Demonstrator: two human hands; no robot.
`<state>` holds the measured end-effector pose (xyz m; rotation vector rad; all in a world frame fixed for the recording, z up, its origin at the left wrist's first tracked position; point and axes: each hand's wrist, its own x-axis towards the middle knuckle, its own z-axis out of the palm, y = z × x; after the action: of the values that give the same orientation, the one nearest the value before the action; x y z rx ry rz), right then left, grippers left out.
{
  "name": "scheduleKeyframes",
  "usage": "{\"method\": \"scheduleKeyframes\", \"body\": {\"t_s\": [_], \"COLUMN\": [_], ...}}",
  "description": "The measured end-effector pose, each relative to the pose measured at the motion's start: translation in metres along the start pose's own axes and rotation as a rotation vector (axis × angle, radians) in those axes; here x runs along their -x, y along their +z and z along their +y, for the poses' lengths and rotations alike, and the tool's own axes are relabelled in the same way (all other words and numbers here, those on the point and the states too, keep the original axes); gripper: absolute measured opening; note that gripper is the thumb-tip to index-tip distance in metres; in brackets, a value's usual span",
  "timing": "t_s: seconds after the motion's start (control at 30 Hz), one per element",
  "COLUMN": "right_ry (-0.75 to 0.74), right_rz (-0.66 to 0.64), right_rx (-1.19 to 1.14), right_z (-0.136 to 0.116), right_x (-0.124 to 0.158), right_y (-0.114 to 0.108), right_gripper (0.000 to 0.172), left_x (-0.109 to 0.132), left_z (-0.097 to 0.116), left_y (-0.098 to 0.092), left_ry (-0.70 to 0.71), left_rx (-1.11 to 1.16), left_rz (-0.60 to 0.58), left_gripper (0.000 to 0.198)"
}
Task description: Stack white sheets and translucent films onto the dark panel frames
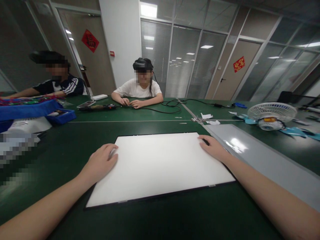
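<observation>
A flat white rectangular panel [160,166] with a thin black frame lies before me on the green table, its near edge slightly slanted. It looks like a display backlight panel, but I cannot tell for sure. My left hand [103,161] grips its left edge, thumb lying at the white face and fingers curled along the side. At the far right corner, my right hand [211,146] holds the right edge in the same way, thumb and fingers bent around it. The undersides of both hands' fingers are hidden. Small clips show on the near edge of the frame.
A glossy grey sheet [260,156] lies on the green table [62,150] to the right, below a white fan guard [272,113] and blue blades. Blue bins [27,110] stand at left. Across the table sit two people; a black cable [172,110] and paper scraps lie there.
</observation>
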<state>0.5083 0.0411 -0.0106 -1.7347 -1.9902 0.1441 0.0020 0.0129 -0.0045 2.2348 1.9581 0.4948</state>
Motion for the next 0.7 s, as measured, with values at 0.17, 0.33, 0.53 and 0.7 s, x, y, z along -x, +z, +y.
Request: {"method": "scheduleKeyframes", "body": {"t_s": [0.17,0.33,0.53,0.7], "right_ry": [0.043,0.054,0.054,0.027], "right_rz": [0.005,0.003,0.009,-0.013], "right_rx": [-0.056,-0.074,-0.06,0.0], "right_z": [0.0004,0.0026,-0.0003,-0.0008], "right_x": [0.0,-0.0016,-0.0016,-0.0015], "right_y": [0.0005,0.0008,-0.0003,-0.0016], "right_gripper": [0.039,0.038,0.04,0.044], "left_x": [0.0004,-0.0005,-0.0009,-0.001], "left_z": [-0.0003,-0.0022,-0.0044,-0.0039], "left_y": [0.0004,0.0016,0.004,0.0035], "left_ry": [0.013,0.025,0.043,0.037], "left_rx": [-0.004,-0.028,-0.047,-0.046], "left_rz": [-0.003,0.003,0.017,0.007], "left_gripper": [0.047,0.05,0.051,0.05]}}
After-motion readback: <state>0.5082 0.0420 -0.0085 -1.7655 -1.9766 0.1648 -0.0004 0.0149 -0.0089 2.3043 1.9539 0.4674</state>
